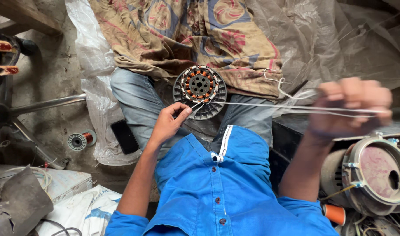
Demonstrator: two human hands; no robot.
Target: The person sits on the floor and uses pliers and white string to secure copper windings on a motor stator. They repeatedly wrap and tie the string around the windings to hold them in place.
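Note:
A round fan stator (200,91) with copper windings and a grey ribbed rim rests on my lap, between my jeans-clad legs. My left hand (170,121) pinches the white thread at the stator's lower left edge. The white thread (270,105) stretches taut from the stator out to the right. My right hand (353,107), blurred, is closed on the far end of that thread, raised above a motor housing.
A patterned cloth (186,30) and plastic sheeting (340,39) lie ahead. A dark phone (124,136) and a copper wire spool (81,140) lie on the floor at left. A round motor housing (375,175) is at right, a metal frame (42,105) at left.

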